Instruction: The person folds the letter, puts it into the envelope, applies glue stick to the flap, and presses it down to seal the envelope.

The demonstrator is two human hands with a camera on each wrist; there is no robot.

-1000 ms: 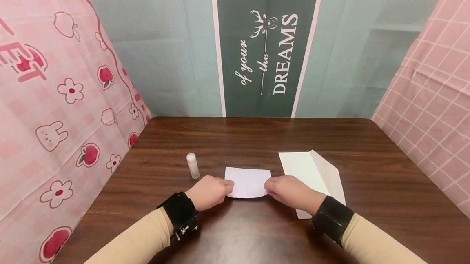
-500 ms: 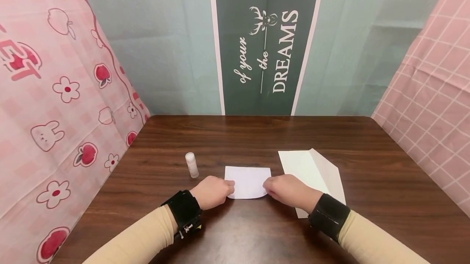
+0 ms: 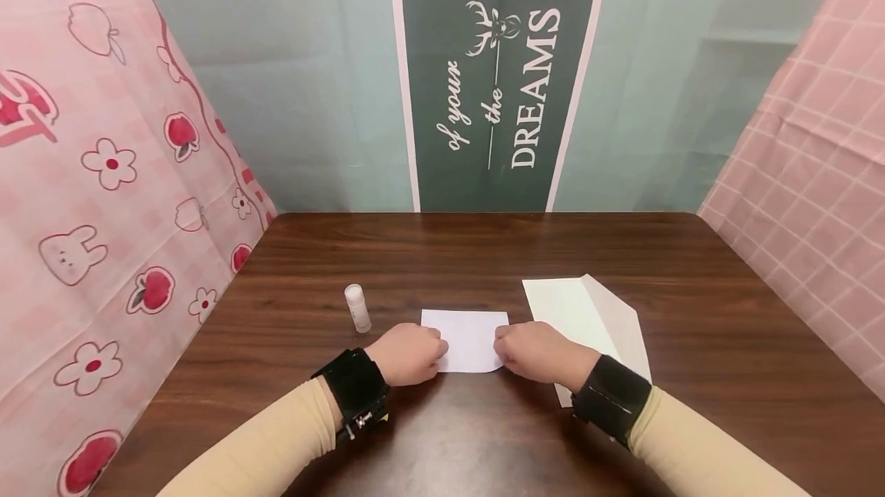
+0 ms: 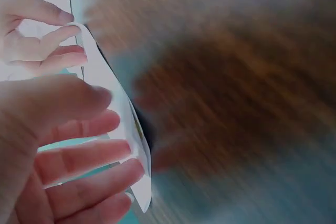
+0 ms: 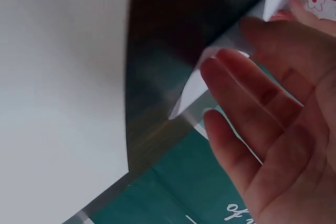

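A small folded sheet of white paper point(image 3: 472, 339) lies in front of me on the table, its near fold still rounded. My left hand point(image 3: 409, 353) pinches its left side, thumb above and fingers along the edge in the left wrist view. At the opposite end, my right hand point(image 3: 541, 353) holds the paper between thumb and fingers. The left wrist view shows the rolled fold point(image 4: 102, 77) stretching between both hands. From the right wrist, the paper point(image 5: 194, 85) appears edge-on at the fingertips.
A white glue stick point(image 3: 357, 308) stands beyond my left hand. A larger creased white sheet point(image 3: 563, 305) lies at the right, partly under my right hand and wrist. The dark wooden table point(image 3: 442, 435) ends at a hanging green cloth point(image 3: 311, 97).
My left hand has slid a little to the right, inward over the paper's edge. The right hand keeps nearly the same place at its end. The head view has tilted slightly.
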